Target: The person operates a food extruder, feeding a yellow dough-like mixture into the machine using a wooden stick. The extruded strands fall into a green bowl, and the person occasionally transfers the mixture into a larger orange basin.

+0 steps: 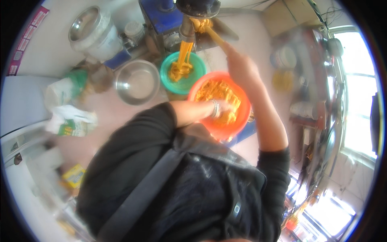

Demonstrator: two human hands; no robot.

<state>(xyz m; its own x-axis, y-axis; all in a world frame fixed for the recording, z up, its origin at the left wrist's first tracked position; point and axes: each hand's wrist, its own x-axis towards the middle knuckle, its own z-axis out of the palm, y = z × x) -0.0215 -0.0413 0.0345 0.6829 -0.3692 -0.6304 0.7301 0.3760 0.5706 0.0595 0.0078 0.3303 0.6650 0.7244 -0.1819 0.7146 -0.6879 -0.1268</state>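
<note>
My right hand [243,69] is closed round a pale wooden stick [216,37]. The stick's far end meets yellow dough [200,25] in the feed opening of an extruding machine [186,32]. Thick yellow strands [185,51] hang from the machine's outlet into a green basin [196,82], where more of them lie coiled. My left hand [225,109], with bracelets at the wrist, reaches into an orange-red basin [243,117] and touches the crumbly yellow dough [217,89] inside. Its fingers are blurred and partly sunk in the dough.
Left of the green basin stands a wide steel bowl [138,82]. A large metal pot [94,34] and a motor [135,32] are farther back. Bags [70,121] lie at the left. Crowded shelving [318,76] lines the right side, with a cardboard box [288,18] at the back.
</note>
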